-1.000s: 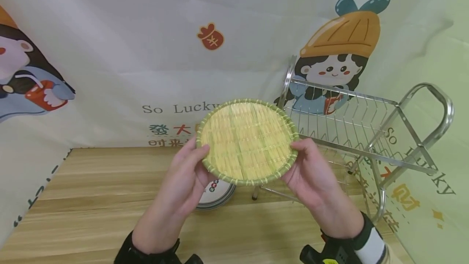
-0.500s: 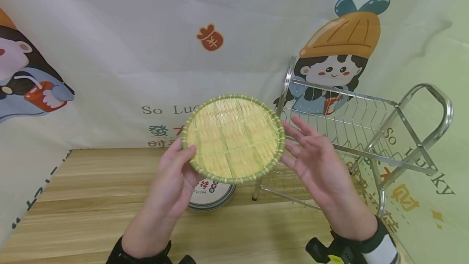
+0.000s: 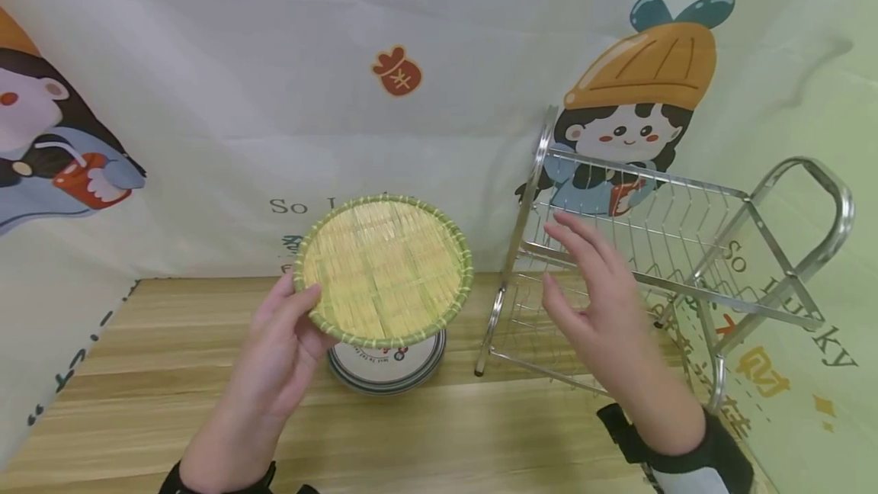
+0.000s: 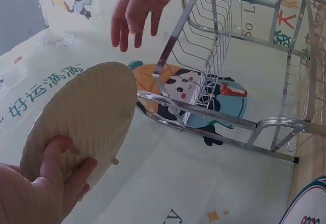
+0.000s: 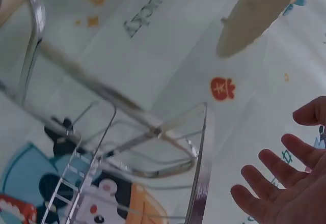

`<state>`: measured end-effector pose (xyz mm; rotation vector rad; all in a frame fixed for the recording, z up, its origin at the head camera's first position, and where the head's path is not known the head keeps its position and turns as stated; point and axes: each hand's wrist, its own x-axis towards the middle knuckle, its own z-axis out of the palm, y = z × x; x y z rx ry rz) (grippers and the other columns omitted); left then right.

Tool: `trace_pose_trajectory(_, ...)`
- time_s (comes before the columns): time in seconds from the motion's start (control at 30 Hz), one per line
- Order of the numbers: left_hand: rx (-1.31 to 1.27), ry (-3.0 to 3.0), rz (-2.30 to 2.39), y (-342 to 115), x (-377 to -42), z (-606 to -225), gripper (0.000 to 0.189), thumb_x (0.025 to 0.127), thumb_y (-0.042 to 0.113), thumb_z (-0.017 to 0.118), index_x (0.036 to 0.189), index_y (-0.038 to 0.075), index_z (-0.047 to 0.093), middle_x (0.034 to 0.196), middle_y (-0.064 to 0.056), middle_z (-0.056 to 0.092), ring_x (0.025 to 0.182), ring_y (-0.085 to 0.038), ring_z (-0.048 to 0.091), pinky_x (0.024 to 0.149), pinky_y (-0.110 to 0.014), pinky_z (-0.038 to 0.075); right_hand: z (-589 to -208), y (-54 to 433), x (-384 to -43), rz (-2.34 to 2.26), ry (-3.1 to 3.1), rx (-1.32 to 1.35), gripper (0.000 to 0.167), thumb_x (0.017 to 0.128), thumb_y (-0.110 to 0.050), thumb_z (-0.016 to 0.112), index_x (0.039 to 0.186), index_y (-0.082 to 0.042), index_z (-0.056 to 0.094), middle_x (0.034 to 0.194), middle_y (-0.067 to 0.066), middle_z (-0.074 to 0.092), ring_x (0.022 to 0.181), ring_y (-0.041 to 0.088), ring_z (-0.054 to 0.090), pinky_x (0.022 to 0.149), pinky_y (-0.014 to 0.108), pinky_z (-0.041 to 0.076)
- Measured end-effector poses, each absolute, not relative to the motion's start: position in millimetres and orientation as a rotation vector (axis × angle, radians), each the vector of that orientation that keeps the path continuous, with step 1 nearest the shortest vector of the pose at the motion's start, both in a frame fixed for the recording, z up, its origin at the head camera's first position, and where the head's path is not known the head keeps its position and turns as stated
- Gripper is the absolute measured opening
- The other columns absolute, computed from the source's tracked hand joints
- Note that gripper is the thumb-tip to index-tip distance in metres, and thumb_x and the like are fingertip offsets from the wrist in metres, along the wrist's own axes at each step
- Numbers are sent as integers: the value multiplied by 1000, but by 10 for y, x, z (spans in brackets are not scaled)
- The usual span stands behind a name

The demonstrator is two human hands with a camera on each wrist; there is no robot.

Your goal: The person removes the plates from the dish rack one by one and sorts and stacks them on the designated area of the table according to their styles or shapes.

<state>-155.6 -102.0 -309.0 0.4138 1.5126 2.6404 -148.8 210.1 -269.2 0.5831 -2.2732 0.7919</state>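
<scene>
My left hand (image 3: 281,349) grips the left edge of a round woven bamboo tray (image 3: 387,273), thumb on its front face. In the left wrist view, fingers spread across the tray's underside (image 4: 97,107). The tray is held in the air, tilted towards me, above a stack of white plates (image 3: 387,364) that it partly covers. My right hand (image 3: 610,311) is raised in front of a metal dish rack (image 3: 686,280), fingers apart and holding nothing. In the right wrist view, that hand's fingers (image 5: 272,168) are loosely spread, apart from the rack.
The two-tier wire rack stands at the right on the wooden table (image 3: 171,372), its curved handle (image 3: 837,204) jutting outward. A printed cloth (image 3: 274,97) hangs behind the table and along both sides.
My right hand has let go of the tray and moved right. The left hand has carried the tray to the left, showing more of the rack and the plates.
</scene>
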Motion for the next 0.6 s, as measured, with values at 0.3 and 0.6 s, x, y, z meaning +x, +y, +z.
trace_pose_trajectory(0.3,363,1519,2673,-1336,-1590,-3370,58,102,15,39,151,5,9,146,-11,36,116,-15,58,90,-28,54,-2804,2297,-1697,319,-2297,483,28,87,-11,65,114,-2,64,117,15,61,110,33,53,94,48,44)
trace_pose_trajectory(0.6,339,1436,2707,-1617,-1582,-3657,62,102,11,37,150,0,0,133,-1,51,113,-16,60,88,-29,55,-2869,2324,-1767,404,-2291,426,13,86,-3,65,97,1,70,91,12,61,86,28,51,72,37,44)
